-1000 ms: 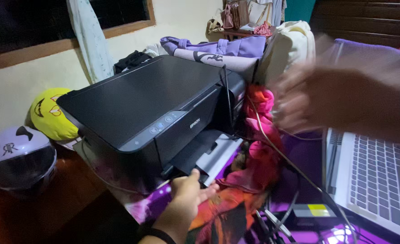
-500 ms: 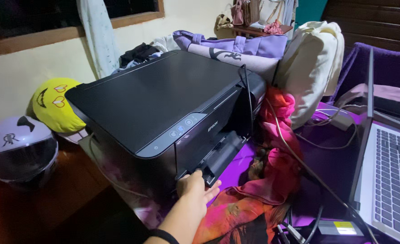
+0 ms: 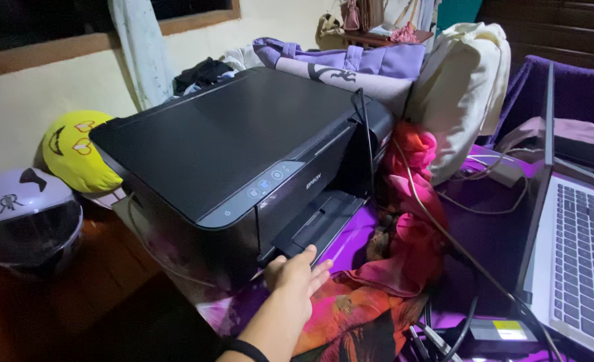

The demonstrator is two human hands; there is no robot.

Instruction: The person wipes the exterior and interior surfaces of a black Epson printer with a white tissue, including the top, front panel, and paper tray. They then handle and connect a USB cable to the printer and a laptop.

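Observation:
A black printer (image 3: 230,141) sits on a purple patterned cloth (image 3: 350,241), its flat lid down and its front output tray (image 3: 320,224) folded out. My left hand (image 3: 295,278) reaches in from the bottom edge, a dark band on the wrist. Its fingers are apart and rest at the lower front corner of the printer, just below the tray, holding nothing. My right hand is out of view.
An open laptop (image 3: 575,248) stands at right, with cables (image 3: 444,234) and a power brick (image 3: 501,330) in front of it. Pink clothes (image 3: 407,201) lie beside the printer. A lilac helmet (image 3: 25,218) and a yellow round cushion (image 3: 79,151) sit at left. Bags and a cream pillow (image 3: 461,94) crowd the back.
My right hand, blurred across the view a second ago, has gone out of frame. My left hand stays at the printer's front corner, and the output tray now lies lower and further out.

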